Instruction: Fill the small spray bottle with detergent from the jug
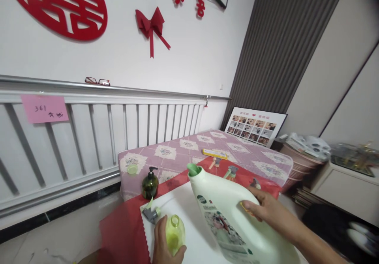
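Fingers (258,195) of the right hand (271,210) are clamped on the handle of a large pale jug (219,201), and those of the left hand (166,250) are wrapped round the sides of a small yellow-green bottle (175,232). Beyond the white sheet (194,216), to the left, a white radiator (118,126) is seen along the wall. Under and beyond the sheet a table is covered by a purple patterned tablecloth (189,143), and between this and the sheet a red cloth (124,232) is spread. Above the sheet the jug is held tilted, its green-lined mouth pointed up and left, towards the sheet's far edge. A dark green pump bottle (150,185) is set just past the sheet's far left corner. Over the sheet's left part the small bottle is held with its neck uncapped; whether the sheet is touched by it cannot be told. Well beyond the sheet a yellow box (214,154) is laid. On the sheet's left corner a grey-and-green spray head (151,213) is placed, and past that corner a pale green disc (132,169) is left on the tablecloth
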The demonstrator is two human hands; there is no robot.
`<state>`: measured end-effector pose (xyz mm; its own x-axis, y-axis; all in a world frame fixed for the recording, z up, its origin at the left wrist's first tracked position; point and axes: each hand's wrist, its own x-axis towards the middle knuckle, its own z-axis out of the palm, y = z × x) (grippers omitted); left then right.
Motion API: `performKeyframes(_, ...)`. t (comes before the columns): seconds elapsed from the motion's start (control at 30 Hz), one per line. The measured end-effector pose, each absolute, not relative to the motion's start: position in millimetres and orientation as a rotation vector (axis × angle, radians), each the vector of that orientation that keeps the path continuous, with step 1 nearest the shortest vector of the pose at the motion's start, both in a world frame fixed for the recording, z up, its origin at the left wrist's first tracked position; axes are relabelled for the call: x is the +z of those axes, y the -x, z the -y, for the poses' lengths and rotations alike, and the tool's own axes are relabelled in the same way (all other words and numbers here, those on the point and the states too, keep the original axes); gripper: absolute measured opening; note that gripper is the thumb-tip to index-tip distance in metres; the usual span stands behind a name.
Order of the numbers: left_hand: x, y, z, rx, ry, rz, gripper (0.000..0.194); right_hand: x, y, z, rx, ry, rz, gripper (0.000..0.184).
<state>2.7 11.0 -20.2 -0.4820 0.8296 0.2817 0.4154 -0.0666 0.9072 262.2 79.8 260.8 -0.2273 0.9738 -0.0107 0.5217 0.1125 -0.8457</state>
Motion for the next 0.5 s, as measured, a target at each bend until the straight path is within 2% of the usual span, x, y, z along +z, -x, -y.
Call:
performKeyframes(0.2, -20.8, -6.1, -11.3, 1.556, -1.264, -1.843, 0.089, 270.7, -269.5, -78.0, 1.048, 1.429, 2.136, 0.05)
performKeyframes(0.5, -18.4, -7.9, -11.6, 1.447, -1.236, -1.878, 0.087, 287.7, -259.6, -77.3, 0.891, 1.436, 2.586, 0.054)
